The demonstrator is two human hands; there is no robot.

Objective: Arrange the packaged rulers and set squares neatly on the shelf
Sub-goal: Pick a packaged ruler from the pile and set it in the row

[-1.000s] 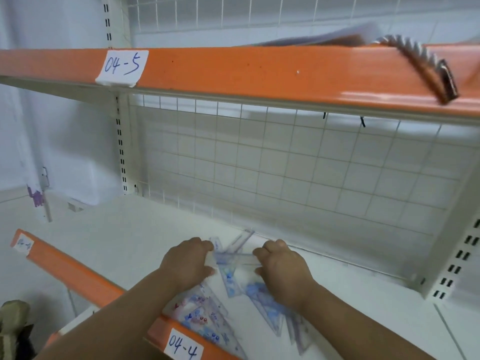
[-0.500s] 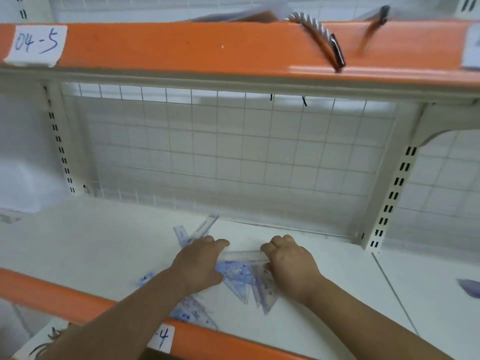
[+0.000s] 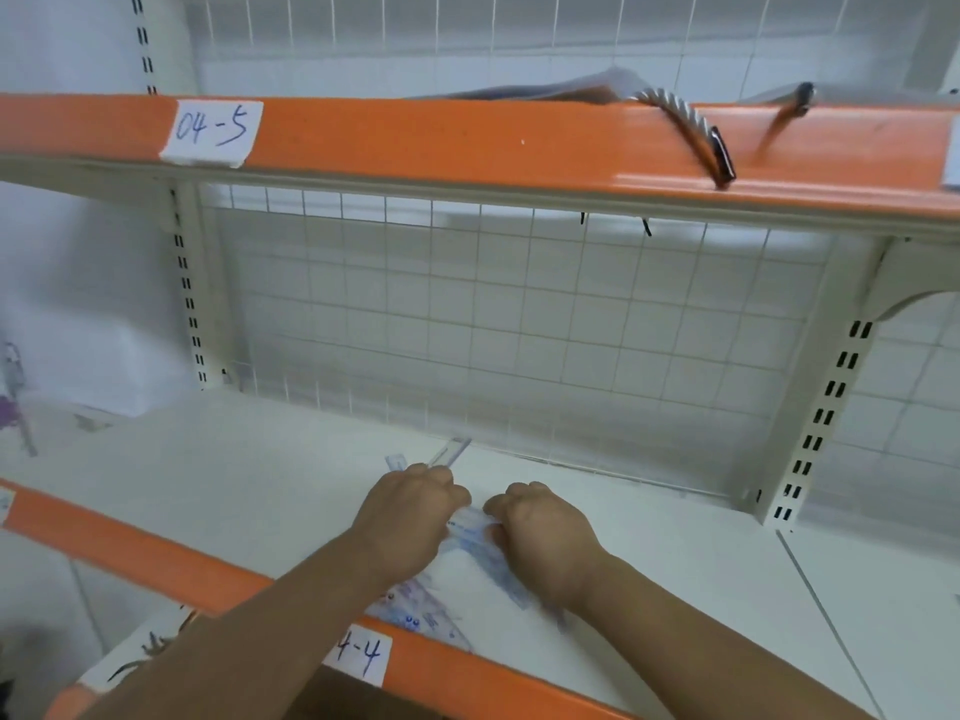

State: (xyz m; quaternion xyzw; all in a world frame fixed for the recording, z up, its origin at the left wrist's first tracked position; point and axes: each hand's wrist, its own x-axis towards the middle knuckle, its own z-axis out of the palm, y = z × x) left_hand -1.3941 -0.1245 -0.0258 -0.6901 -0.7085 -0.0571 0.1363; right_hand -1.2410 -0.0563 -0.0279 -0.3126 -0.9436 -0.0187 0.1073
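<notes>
Several clear packaged rulers and set squares (image 3: 470, 537) with blue print lie in a loose pile on the white shelf (image 3: 249, 485) labelled 04-4. My left hand (image 3: 410, 517) and my right hand (image 3: 545, 537) sit side by side on the pile, fingers curled over the packets and gripping them between the two hands. One ruler end (image 3: 452, 452) sticks out behind my left hand toward the wire grid. Another set square packet (image 3: 415, 615) pokes out under my left forearm at the shelf's front edge. Most of the pile is hidden by my hands.
An orange front rail (image 3: 156, 558) with a paper tag (image 3: 358, 659) edges this shelf. The shelf above, tagged 04-5 (image 3: 213, 131), holds grey items and a twisted cord (image 3: 685, 127) hanging over its rail. A wire grid back (image 3: 493, 324) and a slotted upright (image 3: 821, 423) bound the bay.
My hands have drawn closer together, bunching the packets between them. The view has swung around, so the shelf bay sits differently in the frame.
</notes>
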